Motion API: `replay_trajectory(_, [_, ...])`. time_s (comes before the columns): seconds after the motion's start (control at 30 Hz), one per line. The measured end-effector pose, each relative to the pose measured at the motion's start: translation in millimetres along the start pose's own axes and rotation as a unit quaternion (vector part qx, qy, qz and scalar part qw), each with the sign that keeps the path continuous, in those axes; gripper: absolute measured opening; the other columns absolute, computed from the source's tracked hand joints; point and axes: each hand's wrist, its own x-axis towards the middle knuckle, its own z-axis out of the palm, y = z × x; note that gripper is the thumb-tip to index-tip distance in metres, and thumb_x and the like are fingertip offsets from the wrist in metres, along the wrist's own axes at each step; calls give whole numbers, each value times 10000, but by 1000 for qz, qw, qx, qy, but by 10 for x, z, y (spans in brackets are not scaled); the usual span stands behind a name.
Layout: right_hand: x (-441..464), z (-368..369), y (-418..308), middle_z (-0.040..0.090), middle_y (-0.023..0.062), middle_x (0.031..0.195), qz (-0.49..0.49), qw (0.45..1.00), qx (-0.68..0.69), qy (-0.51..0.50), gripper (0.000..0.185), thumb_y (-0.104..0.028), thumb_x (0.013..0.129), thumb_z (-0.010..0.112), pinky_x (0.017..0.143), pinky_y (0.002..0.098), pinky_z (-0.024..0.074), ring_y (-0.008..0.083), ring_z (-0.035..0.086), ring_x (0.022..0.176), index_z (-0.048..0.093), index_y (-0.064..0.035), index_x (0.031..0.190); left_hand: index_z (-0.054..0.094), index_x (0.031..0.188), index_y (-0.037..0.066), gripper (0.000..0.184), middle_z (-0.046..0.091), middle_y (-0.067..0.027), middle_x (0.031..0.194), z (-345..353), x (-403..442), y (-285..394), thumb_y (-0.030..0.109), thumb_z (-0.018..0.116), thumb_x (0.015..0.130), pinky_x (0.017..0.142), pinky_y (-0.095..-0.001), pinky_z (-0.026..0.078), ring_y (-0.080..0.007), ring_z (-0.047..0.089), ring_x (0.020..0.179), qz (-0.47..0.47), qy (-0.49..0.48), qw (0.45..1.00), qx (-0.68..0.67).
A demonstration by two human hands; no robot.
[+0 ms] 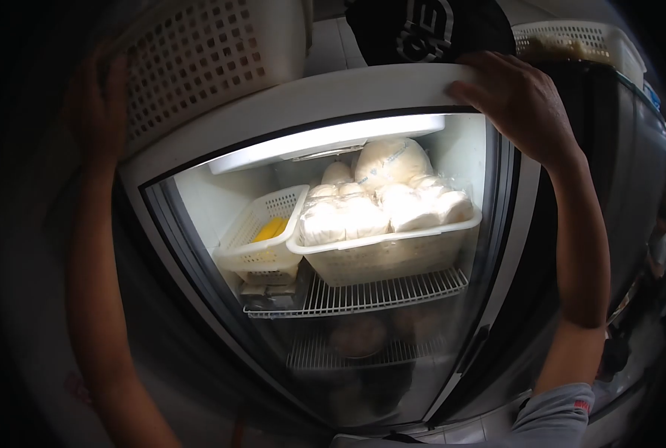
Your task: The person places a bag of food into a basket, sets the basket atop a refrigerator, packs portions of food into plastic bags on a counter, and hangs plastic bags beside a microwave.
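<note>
My left hand (97,112) is raised at the left side of a white perforated plastic basket (191,67) on top of the display fridge (333,93). Its fingers point upward along the basket's side, and the dark shadow hides part of them. My right hand (516,101) reaches over the fridge's top edge on the right, thumb apart from the fingers. Right by its fingertips lies a black fabric item with white lettering (430,30); whether they touch it I cannot tell.
Behind the fridge's glass, a white tub (392,257) holds several plastic-wrapped white bundles (348,213). Beside it sits a smaller white basket (254,254) with something yellow (271,229). Both stand on a wire shelf (378,295). Another white basket (579,33) rests atop a dark cabinet at right.
</note>
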Motion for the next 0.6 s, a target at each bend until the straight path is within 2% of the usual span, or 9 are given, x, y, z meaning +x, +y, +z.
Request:
replay_trajectory(0.13, [1, 166, 135, 630, 51, 754, -48, 997, -17, 59, 317, -404, 813, 572, 635, 345, 486, 208, 624, 714, 647, -100, 860, 574, 1119, 65, 329, 564, -139, 1131, -86, 234, 127, 298, 478, 907, 899, -354, 395, -283, 531, 1049, 47, 24, 998, -20])
replay_trajectory(0.2, [1, 186, 104, 628, 50, 734, -62, 994, -27, 86, 317, -406, 814, 571, 630, 344, 485, 207, 624, 705, 646, -102, 859, 608, 1070, 69, 335, 592, -136, 1074, -145, 367, 369, 332, 498, 893, 871, -342, 412, -271, 559, 1001, 30, -103, 994, 36])
replay_trajectory(0.23, [8, 181, 84, 627, 49, 729, -57, 993, -35, 93, 312, -403, 813, 573, 632, 344, 485, 205, 624, 707, 646, -103, 859, 608, 1070, 69, 335, 592, -136, 1074, -124, 396, 369, 332, 498, 893, 871, -342, 412, -271, 559, 1001, 32, -107, 993, 39])
replay_trajectory(0.33, [9, 167, 13, 628, 50, 727, -34, 995, -42, 88, 298, -396, 808, 584, 647, 345, 481, 205, 626, 722, 646, -107, 852, 613, 1065, 68, 359, 609, -133, 1036, -41, 464, 333, 359, 507, 883, 852, -330, 420, -264, 575, 967, -81, -161, 983, -18])
replay_trajectory(0.4, [12, 179, 31, 629, 51, 737, -43, 991, -48, 116, 290, -391, 805, 589, 656, 347, 480, 213, 626, 724, 642, -109, 850, 610, 1082, 81, 365, 611, -123, 1051, -52, 513, 340, 367, 501, 884, 866, -319, 412, -264, 565, 1001, -210, -182, 960, -15])
replay_trajectory(0.43, [7, 195, 61, 630, 44, 746, -49, 991, -49, 113, 301, -402, 806, 583, 657, 350, 480, 218, 625, 728, 641, -111, 857, 610, 1082, 81, 365, 611, -123, 1051, -19, 472, 271, 367, 501, 884, 866, -319, 412, -264, 565, 1001, -209, -181, 961, -12])
replay_trajectory(0.5, [4, 160, 22, 628, 39, 763, -19, 995, -45, 90, 283, -380, 816, 576, 655, 342, 482, 215, 625, 735, 638, -110, 870, 614, 1073, 117, 288, 605, -86, 1051, 85, 265, -41, 297, 469, 900, 852, -317, 424, -208, 570, 996, -154, -22, 978, -141])
replay_trajectory(0.53, [22, 150, 4, 626, 34, 780, 10, 997, -41, 65, 264, -358, 826, 569, 653, 334, 483, 211, 625, 743, 636, -109, 882, 614, 1073, 117, 288, 605, -86, 1051, 166, 186, -275, 297, 469, 900, 852, -317, 424, -208, 570, 996, -152, -21, 979, -137])
replay_trajectory(0.6, [76, 210, 81, 616, 27, 811, -102, 983, -116, 101, 197, -281, 848, 545, 645, 315, 490, 194, 621, 763, 632, -127, 935, 613, 1081, 122, 301, 588, -106, 1080, 288, 93, -644, 307, 463, 897, 846, -337, 418, -230, 570, 984, -52, 48, 992, -102])
